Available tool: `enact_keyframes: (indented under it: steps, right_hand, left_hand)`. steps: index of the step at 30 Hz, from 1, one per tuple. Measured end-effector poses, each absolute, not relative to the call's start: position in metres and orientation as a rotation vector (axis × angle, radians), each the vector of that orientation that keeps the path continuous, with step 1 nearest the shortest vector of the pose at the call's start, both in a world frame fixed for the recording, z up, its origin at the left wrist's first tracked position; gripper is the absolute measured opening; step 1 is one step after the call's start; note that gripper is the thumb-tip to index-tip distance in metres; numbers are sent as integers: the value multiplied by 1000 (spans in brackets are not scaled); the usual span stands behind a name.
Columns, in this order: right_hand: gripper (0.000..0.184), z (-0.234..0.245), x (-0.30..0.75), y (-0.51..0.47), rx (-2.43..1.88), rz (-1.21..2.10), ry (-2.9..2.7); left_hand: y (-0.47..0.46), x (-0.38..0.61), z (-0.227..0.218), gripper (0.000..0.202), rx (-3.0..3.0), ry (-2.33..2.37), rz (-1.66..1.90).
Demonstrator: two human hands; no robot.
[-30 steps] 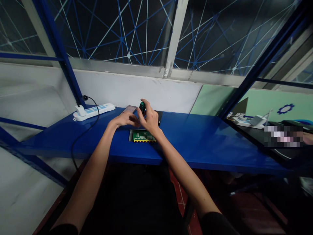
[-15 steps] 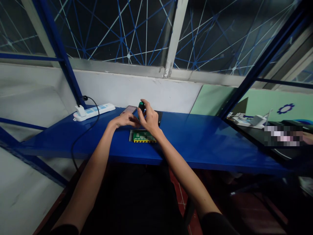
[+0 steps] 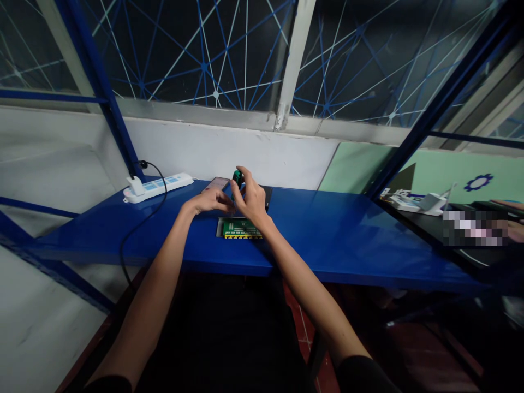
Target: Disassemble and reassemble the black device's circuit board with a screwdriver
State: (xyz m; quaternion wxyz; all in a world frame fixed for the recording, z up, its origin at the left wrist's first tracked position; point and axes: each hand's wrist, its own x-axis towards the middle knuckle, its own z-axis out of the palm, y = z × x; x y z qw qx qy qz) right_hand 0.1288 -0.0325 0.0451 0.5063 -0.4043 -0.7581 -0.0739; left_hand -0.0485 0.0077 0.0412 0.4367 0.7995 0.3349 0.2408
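A green-and-black screwdriver (image 3: 237,177) stands roughly upright, its handle between the thumb and fingers of my right hand (image 3: 252,197). My left hand (image 3: 212,200) is just to its left, fingers bent together by the screwdriver's lower end. What those fingertips pinch, if anything, is too small to make out. Both hands are over the far side of a green circuit board (image 3: 241,227) with a yellow strip along its near edge. The board lies flat on the blue table (image 3: 327,234). My hands hide the screwdriver's tip.
A phone (image 3: 219,183) lies behind my left hand, and a dark flat object (image 3: 268,196) behind my right. A white power strip (image 3: 159,186) with a black cable (image 3: 137,229) is at the left. On the right, another person's hand (image 3: 514,229) shows beside a black surface.
The screwdriver's handle has turned a little in my right hand, with more green showing. My left hand and the circuit board stay in place.
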Motion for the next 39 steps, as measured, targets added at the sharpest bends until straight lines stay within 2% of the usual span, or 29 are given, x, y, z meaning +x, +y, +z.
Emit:
enact_keyframes:
  steps: [8, 39]
  right_hand:
    - [45, 45, 129, -33, -983, -184, -1833]
    - [44, 44, 128, -32, -945, -161, -1846]
  left_hand:
    - [10, -48, 38, 19, 1971, 911, 722]
    - [9, -49, 40, 17, 1970, 867, 722]
